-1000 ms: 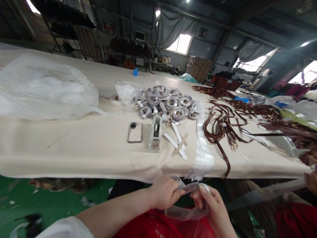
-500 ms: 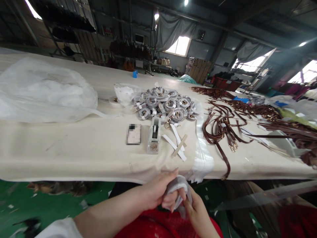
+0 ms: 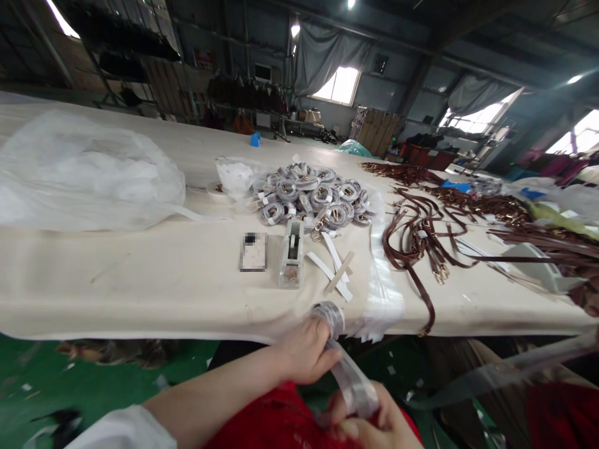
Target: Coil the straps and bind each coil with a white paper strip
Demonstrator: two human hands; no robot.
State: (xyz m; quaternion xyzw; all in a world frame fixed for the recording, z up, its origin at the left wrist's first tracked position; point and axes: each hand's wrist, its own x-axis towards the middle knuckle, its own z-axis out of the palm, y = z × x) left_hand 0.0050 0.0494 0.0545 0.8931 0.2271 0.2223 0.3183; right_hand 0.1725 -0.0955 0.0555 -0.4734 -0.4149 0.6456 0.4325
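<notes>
At the table's front edge, my left hand [image 3: 306,350] is closed round a coil of grey strap [image 3: 331,317] that looks wrapped in clear plastic sleeving. A straight length runs down from the coil to my right hand [image 3: 381,424], whose fingers pinch it near my red clothing. Past my hands stands a tape dispenser [image 3: 291,259], with crossed paper strips [image 3: 337,274] to its right. Behind them lies a pile of coiled grey straps [image 3: 311,194] with gold-coloured metal clasps.
To the right, white plastic sleeves [image 3: 384,280] hang over the table edge beside loose brown straps [image 3: 414,237]. A large translucent bag [image 3: 88,171] covers the left of the cream tabletop [image 3: 140,274]. A pixelated rectangular object [image 3: 253,254] sits left of the dispenser.
My hands have moved apart: the left slightly up with the coil, the right down. The strap, bunched between both hands before, now stretches between them. Translucent sleeving at far right has shifted.
</notes>
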